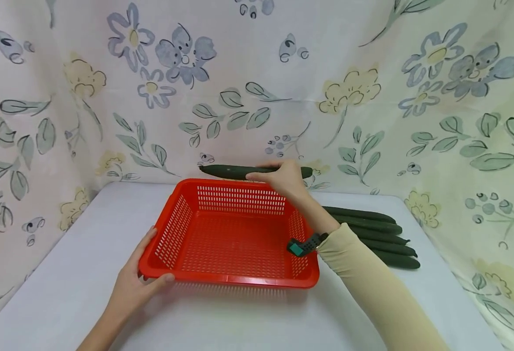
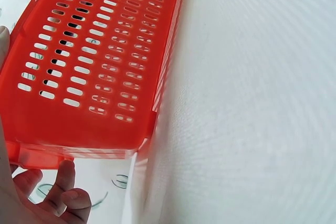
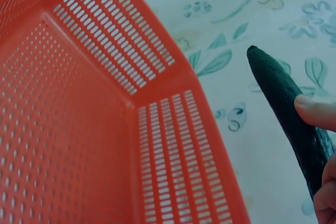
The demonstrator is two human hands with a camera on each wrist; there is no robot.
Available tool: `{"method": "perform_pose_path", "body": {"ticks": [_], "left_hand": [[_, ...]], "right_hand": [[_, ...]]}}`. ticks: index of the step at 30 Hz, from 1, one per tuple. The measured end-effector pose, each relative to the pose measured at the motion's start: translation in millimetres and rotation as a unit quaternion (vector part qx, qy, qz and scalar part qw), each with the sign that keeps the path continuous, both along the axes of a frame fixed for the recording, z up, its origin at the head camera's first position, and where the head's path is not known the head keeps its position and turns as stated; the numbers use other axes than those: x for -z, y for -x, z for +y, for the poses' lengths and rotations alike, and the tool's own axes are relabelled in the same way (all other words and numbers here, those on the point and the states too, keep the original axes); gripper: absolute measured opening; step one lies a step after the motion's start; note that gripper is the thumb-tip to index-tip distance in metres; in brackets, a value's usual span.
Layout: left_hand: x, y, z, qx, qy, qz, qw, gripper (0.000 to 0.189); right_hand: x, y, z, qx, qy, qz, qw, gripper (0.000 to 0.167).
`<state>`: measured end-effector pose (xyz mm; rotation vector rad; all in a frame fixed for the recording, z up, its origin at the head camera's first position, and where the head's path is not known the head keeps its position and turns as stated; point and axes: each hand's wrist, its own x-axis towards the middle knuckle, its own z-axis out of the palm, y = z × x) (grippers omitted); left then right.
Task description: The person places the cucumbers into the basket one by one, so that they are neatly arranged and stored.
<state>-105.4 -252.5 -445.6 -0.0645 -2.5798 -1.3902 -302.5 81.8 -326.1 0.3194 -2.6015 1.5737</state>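
Note:
My right hand [image 1: 285, 179] grips a long dark green cucumber [image 1: 228, 171] by its middle, level and just above the far rim of a red plastic basket [image 1: 235, 279]. In the right wrist view the thumb lies along the cucumber [image 3: 278, 90], beyond the basket wall [image 3: 181, 156]. My left hand [image 1: 136, 280] holds the basket's near left corner, thumb over the rim and fingers along the outer side. From the left wrist view, its curled fingers [image 2: 60, 192] show under the rim of the slotted basket [image 2: 79, 124]. Nothing lies inside the basket.
Several more cucumbers [image 1: 381, 237] lie side by side on the white table [image 1: 77, 243], right of the basket and partly behind my right forearm. A floral cloth [image 1: 257, 97] hangs behind the table and along its sides. A dark band [image 1: 309, 243] circles my right wrist.

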Motion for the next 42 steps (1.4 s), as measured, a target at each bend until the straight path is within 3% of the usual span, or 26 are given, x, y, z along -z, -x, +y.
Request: {"method": "perform_pose_path", "body": {"ticks": [9,21,33,42], "left_hand": [[-1.4,1.8,-0.4,-0.004,0.001,-0.014,0.9999,0.107],[1.3,3.8,-1.2,0.003,0.006,-0.004,1.0,0.107],[1.5,3.7,-1.8,0.003,0.015,-0.011,0.9998,0.108],[2.2,4.2,-1.0,-0.001,0.018,-0.028,0.9995,0.107]], "right_hand": [[9.1,1.4,-24.5,-0.008,0.03,-0.012,0.9994,0.033],[22.1,-3.0,-40.0,-0.006,0.061,-0.106,0.9925,0.037],[42.5,-5.7,-55.0,0.032,-0.006,-0.142,0.9893,0.032],[58.3,-4.7,-59.9,0.053,-0.01,-0.188,0.9806,0.032]]}}
